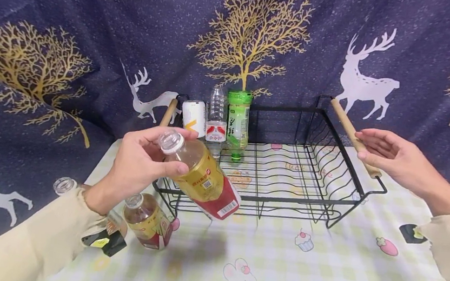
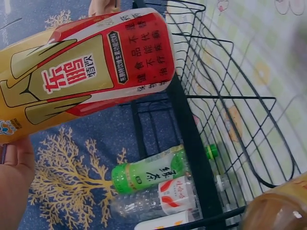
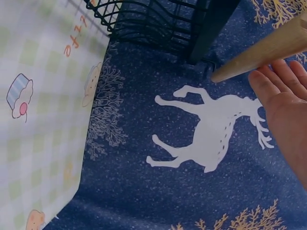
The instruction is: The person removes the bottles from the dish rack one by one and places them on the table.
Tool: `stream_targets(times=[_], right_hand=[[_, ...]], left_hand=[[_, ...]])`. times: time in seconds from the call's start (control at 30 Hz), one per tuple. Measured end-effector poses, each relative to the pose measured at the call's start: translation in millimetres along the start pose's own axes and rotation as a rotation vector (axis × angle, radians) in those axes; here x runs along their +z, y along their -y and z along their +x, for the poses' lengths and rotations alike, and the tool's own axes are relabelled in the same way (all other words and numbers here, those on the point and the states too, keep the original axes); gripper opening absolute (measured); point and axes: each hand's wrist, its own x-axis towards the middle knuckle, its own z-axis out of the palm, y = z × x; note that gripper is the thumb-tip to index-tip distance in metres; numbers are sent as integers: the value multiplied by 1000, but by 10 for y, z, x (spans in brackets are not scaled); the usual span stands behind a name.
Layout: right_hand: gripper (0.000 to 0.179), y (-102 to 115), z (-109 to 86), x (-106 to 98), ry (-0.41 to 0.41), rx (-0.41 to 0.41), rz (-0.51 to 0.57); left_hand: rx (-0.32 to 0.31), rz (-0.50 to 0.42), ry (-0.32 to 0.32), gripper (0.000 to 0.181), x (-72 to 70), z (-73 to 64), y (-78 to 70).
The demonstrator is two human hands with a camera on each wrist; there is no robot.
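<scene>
My left hand (image 1: 138,158) grips a clear plastic drink bottle with a gold and red label (image 1: 207,183) near its neck. The bottle tilts, neck up to the left, in front of the black wire dish rack (image 1: 293,199). Its label fills the upper left of the left wrist view. On the right, my right hand (image 1: 396,157) touches the rack's wooden handle (image 1: 347,122), fingers fairly straight. Inside the rack's left end, a white can (image 1: 194,118), a clear bottle with a red and white label (image 1: 215,132) and an upside-down green bottle (image 1: 237,125) stand side by side.
A second gold and red bottle (image 1: 149,222) stands on the checked tablecloth (image 1: 292,280) below my left hand. Another clear bottle (image 1: 65,185) is partly hidden behind my left sleeve. Behind the rack hangs a dark blue cloth (image 1: 158,34) with deer and trees.
</scene>
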Motion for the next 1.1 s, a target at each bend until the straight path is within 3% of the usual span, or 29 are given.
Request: stream_targets(times=[0.2,0.4,0.7,0.9,1.1], right_hand=[[56,-18,6,-8,9,37,-16],[57,-40,8,7,17,33,6],[58,-83,3,11,21,-13,31],[60,-75,30,34,12,10,-19],[60,-57,61,90,-13,42,-74]], left_hand=[[-22,29,79,48,21,-79,-1],[-23,-9,159,50,83,-144,45],[-164,29,246,52,228,-256,159],[-298,125,247,54,338,-363,222],[-312,236,254,54,401,-451,302]])
